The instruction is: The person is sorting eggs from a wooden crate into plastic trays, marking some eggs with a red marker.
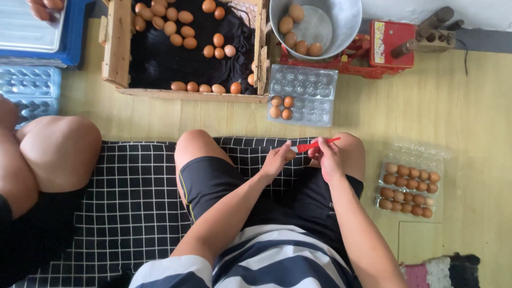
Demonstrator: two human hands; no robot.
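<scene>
My left hand holds a brown egg over my lap. A thin red tool, like a small brush or pen, is gripped in my right hand, and its tip rests against the egg. Just beyond my knees lies a clear plastic egg tray with several brown eggs in its near left corner. A wooden crate lined with black cloth holds many loose eggs. A metal bowl with several eggs sits on a red scale.
A full clear egg carton lies on the floor to my right. Another person's knee is at the left, and their hand at the top left by blue trays. I sit on a black checked mat.
</scene>
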